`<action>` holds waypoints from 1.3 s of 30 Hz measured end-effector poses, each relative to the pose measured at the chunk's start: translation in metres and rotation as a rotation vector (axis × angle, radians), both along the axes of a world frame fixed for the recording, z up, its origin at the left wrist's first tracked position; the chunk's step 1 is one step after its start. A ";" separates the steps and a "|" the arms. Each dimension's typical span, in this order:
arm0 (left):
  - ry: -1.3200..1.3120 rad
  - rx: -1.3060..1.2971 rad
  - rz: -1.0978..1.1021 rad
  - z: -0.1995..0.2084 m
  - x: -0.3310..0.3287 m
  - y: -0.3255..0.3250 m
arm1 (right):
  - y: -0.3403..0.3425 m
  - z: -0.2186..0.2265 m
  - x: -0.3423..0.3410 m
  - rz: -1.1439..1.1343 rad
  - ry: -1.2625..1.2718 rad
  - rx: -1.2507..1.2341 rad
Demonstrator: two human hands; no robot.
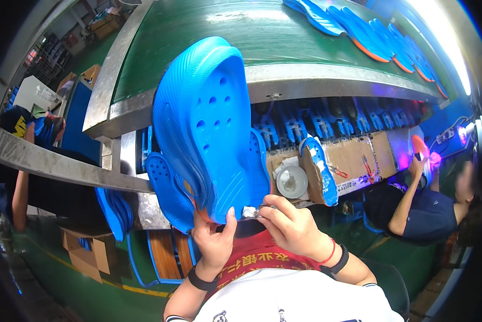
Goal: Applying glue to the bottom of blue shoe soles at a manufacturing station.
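Note:
A large blue clog (pixel 214 126) with round holes in its top stands heel down before me, with some orange along its lower edge. My left hand (pixel 214 241) grips it at the heel, thumb in front. My right hand (pixel 297 222) is closed in a pinch beside the heel. At its fingertips is a small white wad (pixel 249 212), close against the clog's rim; whether something thin is also pinched there I cannot make out. Other blue clogs, one to the left (pixel 166 188) and one to the right (pixel 256 147), are partly hidden behind the held one.
A white bowl (pixel 292 182), a blue sole (pixel 321 172) and red-handled tools (pixel 337 172) lie on cardboard. Blue shoe parts (pixel 359 35) rest on the green conveyor belt (pixel 192 40). A person (pixel 428 209) at right holds an orange-edged piece; another (pixel 23 177) works at left.

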State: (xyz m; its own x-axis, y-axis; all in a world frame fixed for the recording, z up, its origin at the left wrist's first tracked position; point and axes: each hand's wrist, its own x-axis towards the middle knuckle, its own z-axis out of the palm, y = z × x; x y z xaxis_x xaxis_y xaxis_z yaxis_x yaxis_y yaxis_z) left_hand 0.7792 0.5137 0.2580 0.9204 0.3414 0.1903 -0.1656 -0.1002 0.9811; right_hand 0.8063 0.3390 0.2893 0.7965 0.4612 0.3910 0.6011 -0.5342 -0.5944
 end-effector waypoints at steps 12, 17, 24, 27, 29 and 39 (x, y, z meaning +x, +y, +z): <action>0.021 -0.007 -0.021 -0.001 -0.005 -0.001 | 0.000 0.000 0.002 0.003 0.016 0.015; 0.008 -0.015 -0.021 -0.003 -0.008 -0.001 | 0.001 0.005 -0.003 -0.057 0.027 -0.072; 0.062 -0.016 -0.110 -0.006 -0.005 -0.001 | -0.004 0.004 0.002 -0.104 -0.042 -0.099; 0.037 -0.029 -0.115 0.001 0.002 -0.010 | -0.013 0.005 0.001 -0.140 -0.081 -0.094; 0.056 -0.104 -0.116 0.007 0.010 -0.016 | -0.022 0.014 0.003 -0.207 -0.080 -0.071; 0.081 -0.495 -0.660 0.052 0.086 -0.110 | -0.135 0.038 -0.030 -0.835 -0.147 0.094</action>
State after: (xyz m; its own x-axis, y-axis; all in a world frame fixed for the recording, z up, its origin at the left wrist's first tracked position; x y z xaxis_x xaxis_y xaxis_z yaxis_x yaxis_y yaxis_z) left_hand 0.8653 0.4040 0.3102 0.9654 -0.2468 0.0846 0.0338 0.4398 0.8975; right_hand 0.7763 0.2044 0.3269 0.7986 -0.2949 0.5247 0.1065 -0.7887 -0.6055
